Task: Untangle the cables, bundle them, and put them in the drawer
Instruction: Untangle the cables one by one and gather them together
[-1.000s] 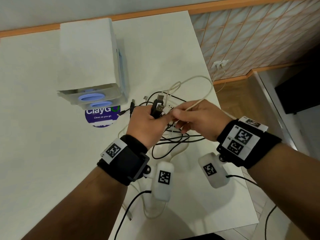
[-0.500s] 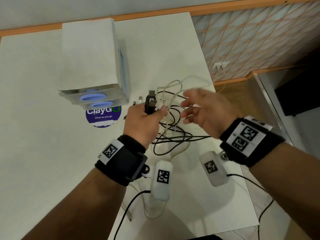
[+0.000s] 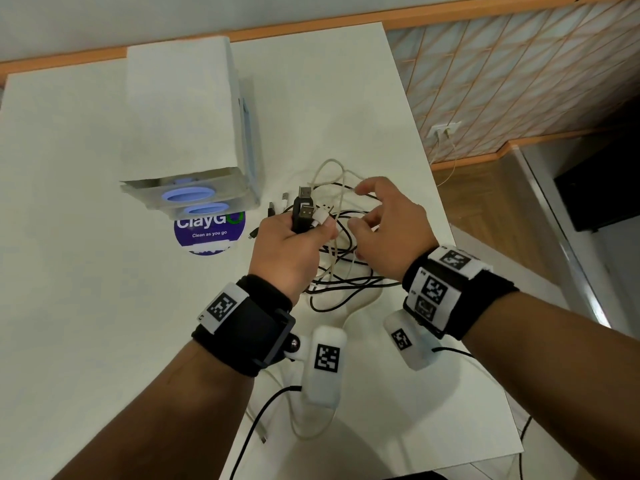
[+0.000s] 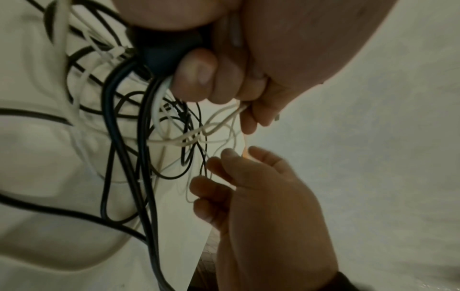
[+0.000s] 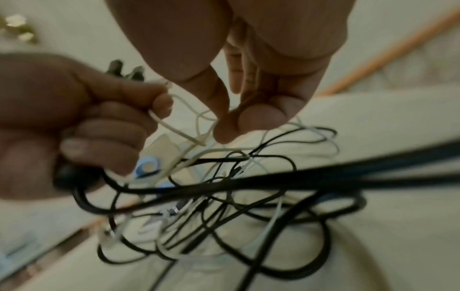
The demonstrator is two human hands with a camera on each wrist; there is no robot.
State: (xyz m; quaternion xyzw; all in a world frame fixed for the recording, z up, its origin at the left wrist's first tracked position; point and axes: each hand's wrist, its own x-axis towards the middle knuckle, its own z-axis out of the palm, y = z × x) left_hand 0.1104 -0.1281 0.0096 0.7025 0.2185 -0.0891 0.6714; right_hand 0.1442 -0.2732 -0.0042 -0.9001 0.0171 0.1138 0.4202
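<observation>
A tangle of black and white cables lies on the white table, partly lifted. My left hand grips a bunch of cable ends, with USB plugs sticking up out of the fist. The cables hang from that fist in loops. My right hand hovers just right of it, its fingers spread and loosely bent among thin white and black strands. Its thumb and fingertips touch a white loop without a clear hold. The white drawer unit stands to the left, its drawers with blue handles closed.
A round purple sticker lies on the table in front of the drawer unit. Loose plug ends lie between it and my left hand. The table's right edge runs close to my right hand, with wooden floor beyond.
My right hand let go of the white cable it pinched beside my left hand, swung out open, and has come back among the loops. My left hand kept hold of the plugs.
</observation>
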